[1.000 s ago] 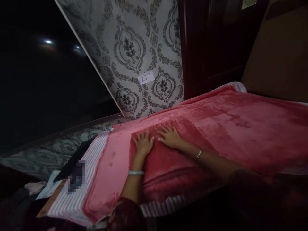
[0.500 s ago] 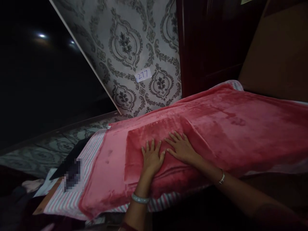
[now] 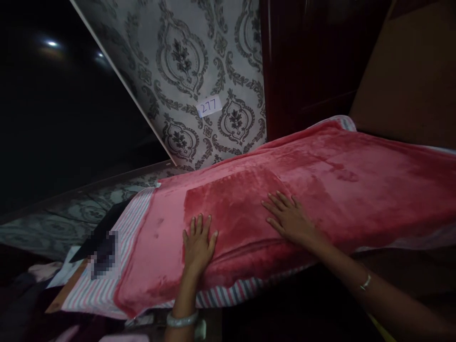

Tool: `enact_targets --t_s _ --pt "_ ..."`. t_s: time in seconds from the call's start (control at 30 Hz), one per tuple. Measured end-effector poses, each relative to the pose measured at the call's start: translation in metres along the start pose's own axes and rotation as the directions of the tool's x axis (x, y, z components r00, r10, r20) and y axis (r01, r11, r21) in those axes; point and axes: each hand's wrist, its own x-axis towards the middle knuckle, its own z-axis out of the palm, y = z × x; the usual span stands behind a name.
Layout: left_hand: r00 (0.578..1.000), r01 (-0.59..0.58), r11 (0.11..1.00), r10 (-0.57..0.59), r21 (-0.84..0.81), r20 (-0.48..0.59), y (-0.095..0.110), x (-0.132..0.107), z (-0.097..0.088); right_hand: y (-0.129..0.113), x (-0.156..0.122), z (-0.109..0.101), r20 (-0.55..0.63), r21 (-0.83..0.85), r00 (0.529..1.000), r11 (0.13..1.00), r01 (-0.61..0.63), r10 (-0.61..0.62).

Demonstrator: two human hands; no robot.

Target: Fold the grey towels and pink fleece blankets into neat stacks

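Observation:
A pink plush blanket (image 3: 356, 180) lies spread over a striped sheet (image 3: 107, 285) on a raised surface. A darker folded patch of the blanket (image 3: 231, 209) sits in the middle. My left hand (image 3: 197, 244) lies flat with fingers spread on the patch's lower left corner. Flat on the right edge of the same patch rests my right hand (image 3: 290, 218). Both wrists wear bangles. Neither hand holds anything.
A damask-patterned panel with a paper label "277" (image 3: 209, 106) leans behind the blanket. Dark wooden furniture (image 3: 309, 66) stands at the back right, a brown board (image 3: 413, 80) beside it. A dark object and papers (image 3: 64, 275) lie at the lower left.
Both hands slid toward me over the folded patch, then moved apart: the left went to the left corner, the right to the right edge.

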Motion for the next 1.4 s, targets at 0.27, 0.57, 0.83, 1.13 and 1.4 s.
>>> enact_targets --t_s 0.27,0.57,0.83,1.13,1.4 --pt "0.960 0.131 0.936 -0.202 -0.328 -0.194 -0.029 -0.012 0.019 0.022 -0.022 0.015 -0.142 0.263 0.951 0.937 -0.230 0.273" --pt "0.885 0.357 0.424 -0.437 -0.832 0.157 -0.057 -0.014 0.003 0.034 -0.026 -0.005 0.025 0.448 0.905 0.805 -0.390 0.424" --pt "0.955 0.171 0.388 -0.291 -0.906 0.055 -0.042 -0.015 -0.020 0.040 -0.013 -0.006 -0.036 0.618 0.915 0.729 -0.295 0.401" --pt "0.936 0.224 0.492 -0.349 -0.841 0.045 -0.079 -0.010 0.010 0.049 -0.029 0.001 -0.059 0.626 0.915 0.728 -0.278 0.400" --pt "0.910 0.097 0.791 -0.317 -0.604 -0.269 -0.079 0.039 -0.008 0.038 0.021 -0.024 -0.276 0.380 0.929 0.916 -0.131 0.247"
